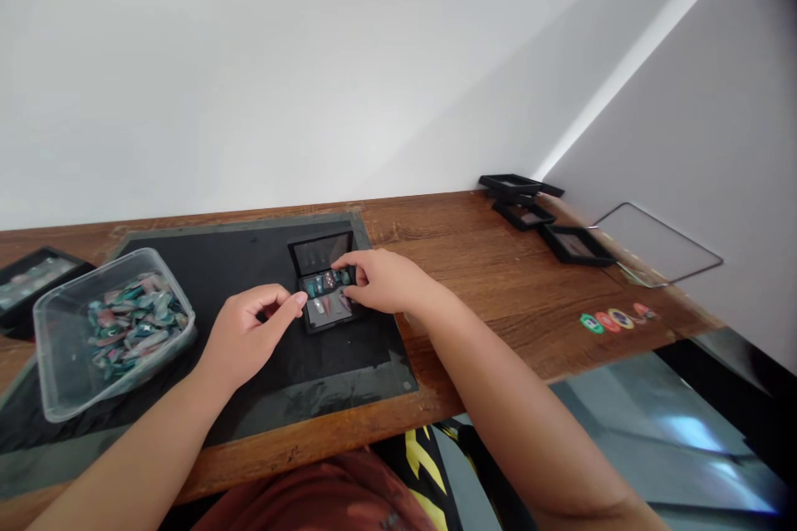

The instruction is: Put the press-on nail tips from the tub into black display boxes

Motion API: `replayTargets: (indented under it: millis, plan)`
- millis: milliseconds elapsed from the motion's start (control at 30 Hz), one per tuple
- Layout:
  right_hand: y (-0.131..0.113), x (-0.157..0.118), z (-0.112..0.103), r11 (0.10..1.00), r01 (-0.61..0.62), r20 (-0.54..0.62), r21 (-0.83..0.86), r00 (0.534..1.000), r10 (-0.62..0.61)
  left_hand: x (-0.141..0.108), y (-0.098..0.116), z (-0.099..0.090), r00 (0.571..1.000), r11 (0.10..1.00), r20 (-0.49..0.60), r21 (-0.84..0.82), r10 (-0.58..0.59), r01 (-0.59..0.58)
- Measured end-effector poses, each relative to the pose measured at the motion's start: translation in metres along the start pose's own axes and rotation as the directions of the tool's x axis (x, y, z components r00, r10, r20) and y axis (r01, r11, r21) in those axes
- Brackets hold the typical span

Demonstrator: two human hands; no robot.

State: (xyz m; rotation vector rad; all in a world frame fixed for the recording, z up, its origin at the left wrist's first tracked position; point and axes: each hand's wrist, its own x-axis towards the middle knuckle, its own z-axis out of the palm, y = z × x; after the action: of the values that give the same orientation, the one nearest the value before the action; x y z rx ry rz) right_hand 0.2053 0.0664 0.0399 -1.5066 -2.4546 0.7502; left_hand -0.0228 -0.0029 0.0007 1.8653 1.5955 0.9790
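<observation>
A small black hinged case (330,317) lies with its lid raised on a dark mat (261,253). Shiny, long pointed press-on nails (320,284) fill a row along its back, and a few more lie on the grey base in front. At the case's left edge is my left hand (252,328), thumb and forefinger pinched; whatever is between them is too small to make out. My right hand (379,282) reaches over the case's right side, its thumb and forefinger apart, touching in among the nails. The right hand partly covers the right end of the rows.
A clear plastic tub (56,357) of loose press-on nails stands to the left, beside a dark case (37,278). Several black frame-like cases (576,245) are at the back right. Colourful round stickers (607,321) lie near the table's right front edge. A wall rises behind.
</observation>
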Motion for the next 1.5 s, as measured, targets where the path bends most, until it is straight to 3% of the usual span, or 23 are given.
replayTargets:
  millis: [300,567,867,1033,1300,1500]
  plan:
    - [0.0,-0.002,-0.003,0.999,0.011,0.01,-0.044,1.0,-0.011,0.0,0.0,-0.001,1.0,1.0,0.01,0.027,-0.006,0.005]
    - [0.0,-0.003,-0.007,1.0,0.008,-0.066,0.005,0.998,-0.007,0.0,-0.001,0.0,1.0,1.0,0.018,0.026,0.006,-0.006]
    - [0.002,-0.002,-0.008,1.0,0.008,-0.082,-0.026,0.997,-0.01,0.004,-0.005,-0.002,0.988,1.0,-0.156,-0.002,0.0,0.0]
    - [0.0,0.0,-0.001,0.998,0.053,-0.102,-0.016,0.993,-0.055,0.005,-0.003,0.003,0.984,0.988,-0.12,0.103,0.131,-0.119]
    - [-0.003,0.005,0.01,0.994,0.054,-0.078,-0.09,0.995,-0.062,0.007,-0.011,0.007,1.0,0.991,0.007,0.135,0.011,-0.012]
    - [-0.003,0.004,0.009,0.993,0.049,-0.079,-0.107,0.995,-0.057,0.008,-0.012,0.007,0.999,0.989,0.031,0.142,-0.044,0.04]
